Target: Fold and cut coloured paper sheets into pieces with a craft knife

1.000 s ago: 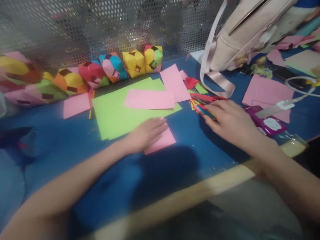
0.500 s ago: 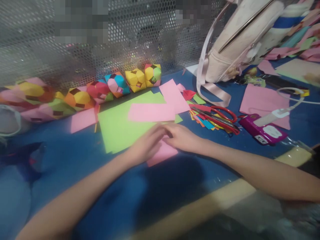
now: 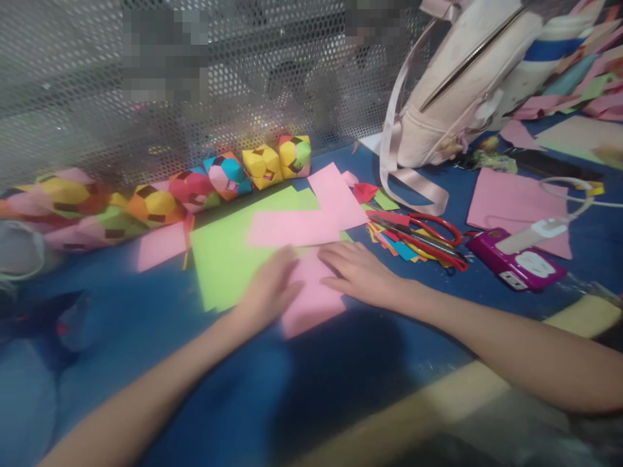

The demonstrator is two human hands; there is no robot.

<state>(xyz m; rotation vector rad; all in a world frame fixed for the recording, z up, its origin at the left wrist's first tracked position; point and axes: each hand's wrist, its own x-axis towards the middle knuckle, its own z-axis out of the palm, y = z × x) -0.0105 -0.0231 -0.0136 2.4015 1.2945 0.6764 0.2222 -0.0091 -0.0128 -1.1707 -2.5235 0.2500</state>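
A small pink paper sheet [image 3: 311, 299] lies on the blue table [image 3: 146, 324] near its front. My left hand [image 3: 267, 292] rests flat on the sheet's left side, fingers stretched out and a little blurred. My right hand [image 3: 357, 272] lies flat on the sheet's right upper part, fingers spread. A stack of green paper [image 3: 228, 250] lies just behind the hands, with pink sheets [image 3: 311, 217] on top of it.
Red-handled scissors [image 3: 428, 237] lie on coloured paper scraps to the right. A magenta phone [image 3: 516, 266] with a white cable sits further right. A row of colourful folded paper balls [image 3: 219, 175] lines the perforated metal wall. A beige backpack [image 3: 462, 84] stands at the back right.
My right hand left the scissors and scraps and came left onto the small pink sheet beside my left hand. The two hands have since spread slightly apart on it.
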